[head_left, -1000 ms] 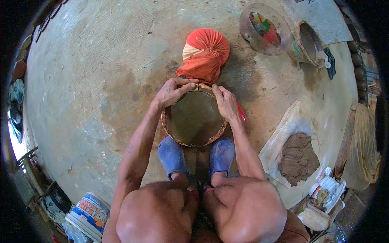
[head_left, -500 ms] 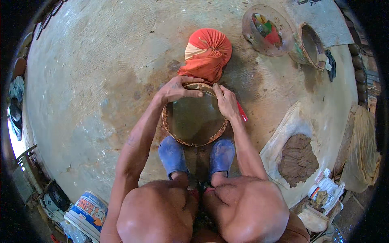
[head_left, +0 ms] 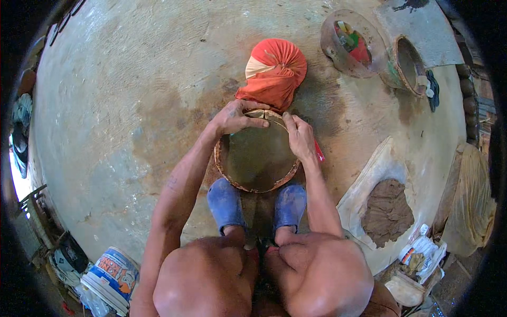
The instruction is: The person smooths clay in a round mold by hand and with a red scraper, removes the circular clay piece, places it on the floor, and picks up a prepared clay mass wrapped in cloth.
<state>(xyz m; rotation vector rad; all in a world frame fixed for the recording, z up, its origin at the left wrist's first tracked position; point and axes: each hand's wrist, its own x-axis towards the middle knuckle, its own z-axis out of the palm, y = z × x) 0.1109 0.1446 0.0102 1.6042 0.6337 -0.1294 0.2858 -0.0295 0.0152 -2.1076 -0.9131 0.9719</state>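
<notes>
A round, shallow vessel (head_left: 257,158) with a rough brown rim and a dull olive-brown inside rests on the floor before my feet. My left hand (head_left: 237,117) grips its far-left rim, fingers stretched along the outside and thumb over the inner edge. At the far-right rim, my right hand (head_left: 301,136) is closed with bent fingers pressed on the edge. A dark split shows in the rim between the hands. Just beyond the vessel lies a tied bundle of orange-red cloth (head_left: 279,68), close to my left fingertips. A small red object (head_left: 319,152) sticks out beside my right hand.
My blue clogs (head_left: 226,203) stand at the vessel's near side. Brown clay (head_left: 388,214) lies on a pale sheet at the right. A cloudy plastic tub (head_left: 331,50) and a bucket (head_left: 396,79) stand at the far right. A white-and-blue pail (head_left: 108,280) is at the near left.
The whole view has shifted slightly. Both hands remain on the vessel's far rim, with little visible movement of the vessel or bundle.
</notes>
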